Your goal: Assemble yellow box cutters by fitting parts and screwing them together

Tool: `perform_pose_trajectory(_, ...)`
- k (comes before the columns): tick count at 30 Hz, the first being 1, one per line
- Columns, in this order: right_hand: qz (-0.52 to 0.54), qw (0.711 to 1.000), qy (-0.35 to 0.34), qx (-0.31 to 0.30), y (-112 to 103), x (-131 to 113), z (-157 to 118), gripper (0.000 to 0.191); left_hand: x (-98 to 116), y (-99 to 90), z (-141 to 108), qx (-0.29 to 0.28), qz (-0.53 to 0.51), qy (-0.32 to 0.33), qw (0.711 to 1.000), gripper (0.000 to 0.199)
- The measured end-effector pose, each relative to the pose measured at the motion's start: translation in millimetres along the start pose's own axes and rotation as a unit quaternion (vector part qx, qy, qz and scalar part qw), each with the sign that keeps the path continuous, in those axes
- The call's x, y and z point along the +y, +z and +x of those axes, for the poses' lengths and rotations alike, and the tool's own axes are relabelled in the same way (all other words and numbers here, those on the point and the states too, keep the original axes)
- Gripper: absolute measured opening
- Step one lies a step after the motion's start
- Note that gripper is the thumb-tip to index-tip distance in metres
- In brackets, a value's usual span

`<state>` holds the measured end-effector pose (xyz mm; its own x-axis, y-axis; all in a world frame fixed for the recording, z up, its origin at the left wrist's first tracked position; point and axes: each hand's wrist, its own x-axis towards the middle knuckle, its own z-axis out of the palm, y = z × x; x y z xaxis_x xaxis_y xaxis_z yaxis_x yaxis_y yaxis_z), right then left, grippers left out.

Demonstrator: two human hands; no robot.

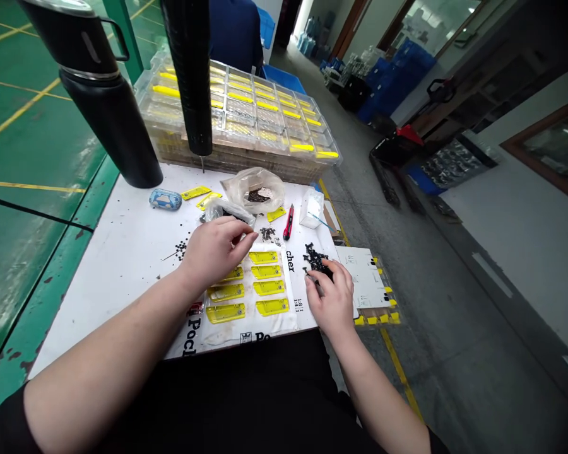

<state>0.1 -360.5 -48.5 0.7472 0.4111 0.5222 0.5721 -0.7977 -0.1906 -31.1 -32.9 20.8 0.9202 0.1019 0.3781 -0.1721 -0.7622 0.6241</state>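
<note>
Right hand (pixel 331 293) at black parts (pixel 316 257), beside red cutter (pixel 288 223).

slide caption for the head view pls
Bare left hand over rows of flat yellow pieces; bare right hand at a pile of small black parts.

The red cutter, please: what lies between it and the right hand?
In the head view, a pile of small black parts lies between the red cutter and the right hand.

Place: factory workshop
Floor: green-painted (pixel 23 142), yellow-lined
Workbench (pixel 123 252): yellow plastic parts (pixel 269 287)
Walkway: pallet jack (pixel 397 148)
</note>
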Motion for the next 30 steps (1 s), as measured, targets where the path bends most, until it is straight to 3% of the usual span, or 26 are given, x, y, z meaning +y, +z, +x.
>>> perform_pose_trajectory(8, 0.035, 0.999, 0.0, -0.013, -2, 0, -1, 0.008, -2, 3.1, 0, -0.007, 0.003, 0.01, 1.0, 0.032)
perform_pose_trajectory(13, 0.078, 0.995, 0.067, 0.004, -3, 1, -3, 0.009, -2, 2.2, 0, -0.012, 0.008, 0.01, 1.0, 0.032)
perform_pose_trajectory(17, 0.195, 0.972, 0.127, 0.024, -8, 1, -10, 0.01, -1, 0.9, 0, -0.024, 0.012, 0.005, 1.0, 0.032)
perform_pose_trajectory(21, 0.356, 0.907, 0.223, 0.018, -18, -11, -3, 0.015, 0, 0.6, 0, -0.037, 0.014, 0.006, 0.999, 0.03)
perform_pose_trajectory(27, 0.585, 0.742, 0.295, -0.145, -33, -29, 57, 0.025, 0, -0.6, -2, -0.021, 0.008, 0.015, 1.0, 0.028)
perform_pose_trajectory(30, 0.636, 0.686, 0.295, -0.193, -33, -32, 86, 0.03, 0, -0.8, -3, -0.025, 0.005, 0.022, 0.999, 0.027)
